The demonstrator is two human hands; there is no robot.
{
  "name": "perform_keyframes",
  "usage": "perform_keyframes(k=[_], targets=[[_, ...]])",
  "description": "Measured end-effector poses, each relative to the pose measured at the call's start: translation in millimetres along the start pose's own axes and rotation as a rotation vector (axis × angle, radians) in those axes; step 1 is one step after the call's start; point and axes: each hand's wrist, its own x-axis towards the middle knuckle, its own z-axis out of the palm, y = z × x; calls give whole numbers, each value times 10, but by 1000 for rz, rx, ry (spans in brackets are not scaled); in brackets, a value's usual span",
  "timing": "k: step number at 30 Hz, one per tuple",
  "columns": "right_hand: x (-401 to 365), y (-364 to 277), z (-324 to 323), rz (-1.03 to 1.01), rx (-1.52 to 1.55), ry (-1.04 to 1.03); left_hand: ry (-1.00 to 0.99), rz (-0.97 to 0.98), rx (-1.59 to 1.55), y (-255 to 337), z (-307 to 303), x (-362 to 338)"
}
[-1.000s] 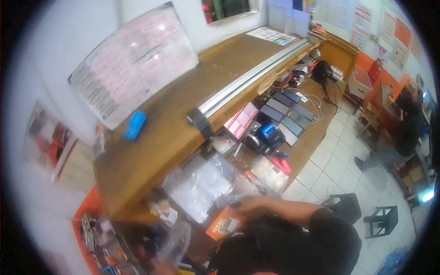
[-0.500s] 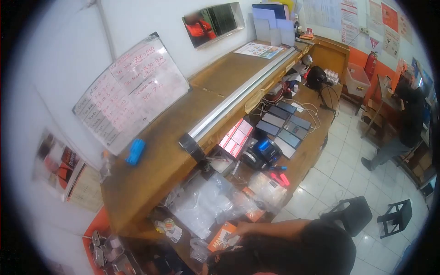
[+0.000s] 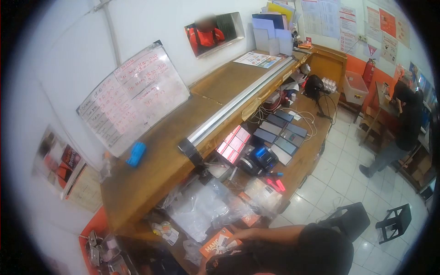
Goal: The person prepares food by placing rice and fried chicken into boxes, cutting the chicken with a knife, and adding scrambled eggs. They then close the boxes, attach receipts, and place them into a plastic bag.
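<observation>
A whiteboard (image 3: 133, 96) leans on the wall above a blue eraser (image 3: 136, 153) on the wooden counter (image 3: 156, 174). Clear plastic bags (image 3: 201, 206) lie on the lower desk, with the orange box (image 3: 215, 243) just in front at the near edge. The right hand (image 3: 238, 235) touches the box, grip unclear; the left hand is out of view. Phones (image 3: 279, 133) lie further right

Label printer (image 3: 259, 159) sits mid tabletop (image 3: 306, 155). Just behind printer: phones (image 3: 280, 133) lying flat in rows. Left of printer: raised counter (image 3: 160, 176) with an eraser (image 3: 136, 153) on it, whiteboard (image 3: 133, 98) leaning on the wall beyond. In front of printer: plastic bags (image 3: 201, 206), then a box (image 3: 219, 243). Right of printer, on the floor: two stools (image 3: 346, 220).
</observation>
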Motion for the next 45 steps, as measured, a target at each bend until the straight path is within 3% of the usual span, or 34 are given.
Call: perform_keyframes(k=[1, 3, 7, 9, 11, 13, 15, 18, 23, 26, 30, 32, 33, 35, 36, 39, 43, 45], targets=[[-187, -154, 13, 6, -2, 4, -7, 14, 9, -20, -5, -12], [-588, -544, 34, -43, 445, -268, -20, 54, 33, 82, 0, 11], [-668, -452, -169, -139, 617, -166, 85, 156, 372, 625, -22, -27], [-789, -388, -261, -204, 597, -111, 19, 413, 185, 954, 1, -264], [-1068, -516, -316, -204, 793, -141, 33, 381, 79, 1415, 104, -664], [-1151, -471, -470, -273, 833, -113, 138, 404, -253, 1332, -51, -676], [-1232, -388, -655, -209, 876, -124, 289, 401, -297, 1266, -64, -681], [-1524, -503, -848, -365, 820, -157, 441, 353, -295, 1151, 46, -575], [-1644, -575, -1063, -407, 822, -254, 565, 219, -225, 938, 342, -336], [-1630, -702, -1018, -307, 810, -349, 595, 158, -173, 866, 511, -233], [-1059, -690, -741, -171, 843, -517, 629, 98, -117, 799, 635, -222], [-764, -734, -562, -27, 865, -758, 637, 78, -99, 775, 674, -227], [-708, -725, -491, -18, 858, -777, 643, 67, -92, 756, 680, -239], [-576, -740, -303, -409, 464, -754, 657, 51, -80, 708, 685, -281], [179, -355, -42, 52, 657, -874, 661, 40, -74, 684, 687, -292], [6, -415, -67, 154, 459, -758, 678, 13, -76, 582, 651, -329], [80, -138, -309, 195, 382, -883, 675, -23, -103, 386, 520, -299], [40, -20, -376, 177, 294, -636, 668, -43, -128, 254, 412, -260]])
